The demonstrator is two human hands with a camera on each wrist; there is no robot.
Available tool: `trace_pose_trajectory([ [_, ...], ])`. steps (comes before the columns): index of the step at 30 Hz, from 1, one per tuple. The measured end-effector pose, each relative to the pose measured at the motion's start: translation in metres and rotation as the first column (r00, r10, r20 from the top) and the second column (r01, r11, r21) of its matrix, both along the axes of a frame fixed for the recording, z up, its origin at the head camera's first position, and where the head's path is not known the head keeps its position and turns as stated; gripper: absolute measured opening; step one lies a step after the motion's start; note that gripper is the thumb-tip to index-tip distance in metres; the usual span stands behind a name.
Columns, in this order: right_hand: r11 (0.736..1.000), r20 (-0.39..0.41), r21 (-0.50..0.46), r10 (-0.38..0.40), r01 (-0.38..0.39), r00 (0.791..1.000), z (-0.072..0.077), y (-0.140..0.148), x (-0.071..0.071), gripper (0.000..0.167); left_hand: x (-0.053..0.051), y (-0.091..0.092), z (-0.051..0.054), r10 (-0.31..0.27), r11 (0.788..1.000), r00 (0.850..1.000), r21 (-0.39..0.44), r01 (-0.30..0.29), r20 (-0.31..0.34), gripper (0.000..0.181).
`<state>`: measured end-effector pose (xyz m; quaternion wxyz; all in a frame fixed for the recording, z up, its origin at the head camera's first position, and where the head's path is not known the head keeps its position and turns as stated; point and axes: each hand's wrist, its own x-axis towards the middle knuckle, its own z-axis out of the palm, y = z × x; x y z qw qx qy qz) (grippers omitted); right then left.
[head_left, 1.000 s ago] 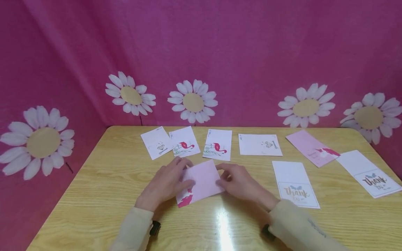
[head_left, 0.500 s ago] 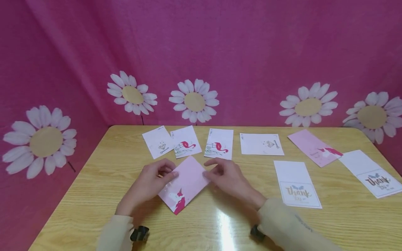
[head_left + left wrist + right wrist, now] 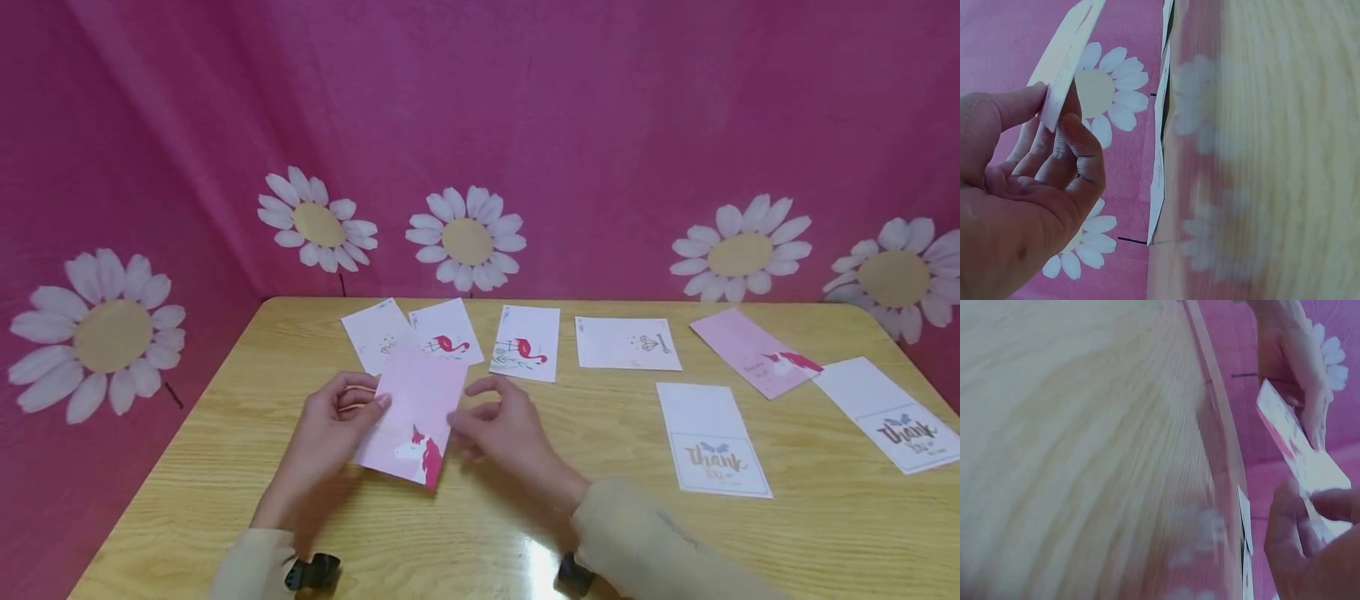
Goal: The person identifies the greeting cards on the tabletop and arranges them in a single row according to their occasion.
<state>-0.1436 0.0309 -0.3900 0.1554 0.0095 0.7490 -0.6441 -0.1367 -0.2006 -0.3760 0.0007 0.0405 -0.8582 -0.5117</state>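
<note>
Between both hands, above the table, is a pink card point(image 3: 420, 400) with a white unicorn and a red mane near its lower edge. My left hand point(image 3: 327, 433) pinches its left edge; in the left wrist view the thumb lies on one face and fingers point(image 3: 1082, 140) are behind. At the opposite edge my right hand point(image 3: 513, 437) pinches the card between thumb and finger, as the right wrist view also shows. The upper part of the card hides some of a diamond card point(image 3: 367, 329) and a flamingo card point(image 3: 450, 321) behind it.
Along the back lie another flamingo card point(image 3: 525, 342), a sideways diamond card point(image 3: 626, 342) and a second pink unicorn card point(image 3: 750, 354). Two "thank you" cards point(image 3: 712, 442) lie at the right, one nearer the corner. A magenta curtain point(image 3: 585, 125) with daisies stands behind the wooden table point(image 3: 225, 450).
The pink card has moved left and turned from slanted to nearly upright, its unicorn now at the lower right. Both hands have shifted left with it. The other cards stay put.
</note>
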Motion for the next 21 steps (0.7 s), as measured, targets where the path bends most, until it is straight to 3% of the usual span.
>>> trace_pose_trajectory([
  [7,0.999,-0.024,-0.015,-0.046,0.046,0.999,0.0,-0.022,0.003,0.037,0.002,-0.009,-0.001,0.081,0.996,0.996,0.037,-0.082,0.039,0.035],
  [11,0.998,-0.02,-0.03,-0.058,0.058,0.998,-0.003,-0.029,0.003,0.032,0.003,-0.016,-0.002,0.081,0.997,0.995,0.012,-0.082,0.056,0.037],
  [18,0.997,-0.006,-0.022,-0.074,0.074,0.997,-0.01,-0.043,0.0,0.028,0.008,-0.034,-0.006,0.027,0.997,0.999,-0.078,-0.025,0.023,0.041],
  [21,0.997,0.003,-0.036,-0.067,0.067,0.998,-0.011,-0.051,0.0,0.027,0.009,-0.043,-0.007,0.038,0.993,0.998,-0.118,-0.033,0.041,0.043],
])
